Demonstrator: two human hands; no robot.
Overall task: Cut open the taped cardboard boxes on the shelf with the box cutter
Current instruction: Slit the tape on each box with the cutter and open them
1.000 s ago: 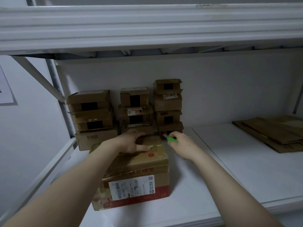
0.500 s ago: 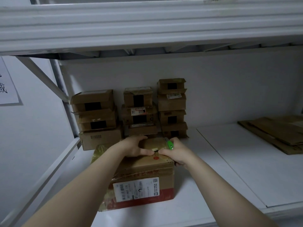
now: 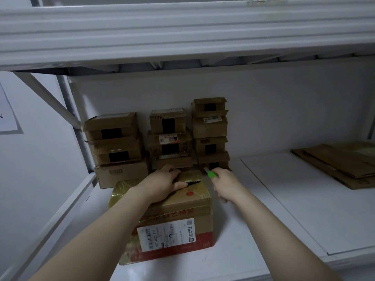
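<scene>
Head view: left hand flat on taped box, right hand grips green box cutter; best cut shallow, thumb clear.

Lower centre: a cardboard box, matt brown where bare, wrapped in glossy yellowish tape, with a smooth white paper label. Just right, a box cutter in bright green plastic. Behind, stacked boxes of dull, creased cardboard. The shelf is smooth, white and faintly sheened.
</scene>
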